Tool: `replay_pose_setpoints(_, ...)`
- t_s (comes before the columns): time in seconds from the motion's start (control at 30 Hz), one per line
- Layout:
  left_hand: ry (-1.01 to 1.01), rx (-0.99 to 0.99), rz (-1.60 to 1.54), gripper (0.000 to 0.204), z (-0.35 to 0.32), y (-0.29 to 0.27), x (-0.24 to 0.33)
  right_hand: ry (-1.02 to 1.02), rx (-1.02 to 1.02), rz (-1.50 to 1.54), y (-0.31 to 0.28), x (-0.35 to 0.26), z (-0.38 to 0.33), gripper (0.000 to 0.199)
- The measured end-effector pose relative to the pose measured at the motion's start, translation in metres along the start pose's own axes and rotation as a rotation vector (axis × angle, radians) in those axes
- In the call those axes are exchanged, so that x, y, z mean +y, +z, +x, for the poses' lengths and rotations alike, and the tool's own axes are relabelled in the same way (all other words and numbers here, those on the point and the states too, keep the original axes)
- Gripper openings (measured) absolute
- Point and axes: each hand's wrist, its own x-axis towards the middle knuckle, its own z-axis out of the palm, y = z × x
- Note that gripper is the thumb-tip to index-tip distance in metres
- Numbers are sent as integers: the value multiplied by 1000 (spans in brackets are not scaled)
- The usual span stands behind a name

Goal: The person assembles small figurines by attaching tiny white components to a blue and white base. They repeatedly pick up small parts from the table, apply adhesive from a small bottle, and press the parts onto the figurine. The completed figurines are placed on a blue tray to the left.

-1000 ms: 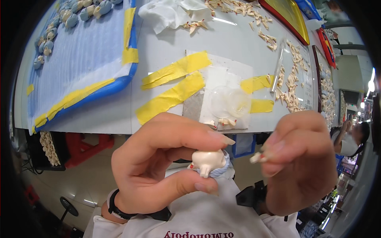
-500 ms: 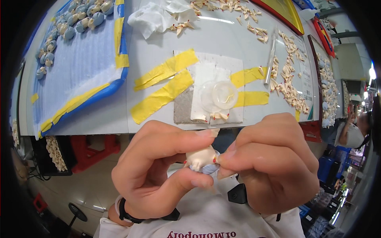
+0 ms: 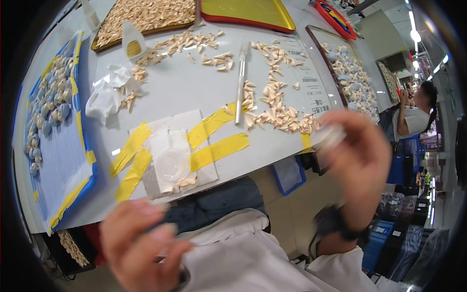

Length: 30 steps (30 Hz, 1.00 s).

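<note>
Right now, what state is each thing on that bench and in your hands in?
Left hand: low, blurred, fingers curled; contents unclear.
Right hand: raised, blurred, pinching something pale.
Clear round dish: taped down, empty.
Blue tray: partly filled.
Pale pieces: scattered loose.
Yellow tray: empty.

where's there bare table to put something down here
Bare white table lies between the crumpled white cloth and the upright pen-like tool. The blue tray has free mat near its front. Crowded: the pale shell-like pieces right of the tool, and the taped pad.
</note>
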Motion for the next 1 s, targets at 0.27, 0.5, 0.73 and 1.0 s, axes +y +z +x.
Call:
replay_pose_setpoints(0.27, -97, 33, 132, 30, 13, -42, -35, -129, 58, -824, -109, 88, 65, 21)
replay_pose_setpoints(0.5, -291, 149, 352, 26, 22, -103, -95, -52, 181, -974, -103, 90, 76, 23)
replay_pose_setpoints(0.73, -283, -105, 581, 29, 43, -113, -112, -33, 90, -1022, -110, 92, 86, 30)
replay_pose_setpoints(1.0, -371, -370, 527, 39, 53, -62, -97, -59, 181, -989, -88, 59, 84, 30)
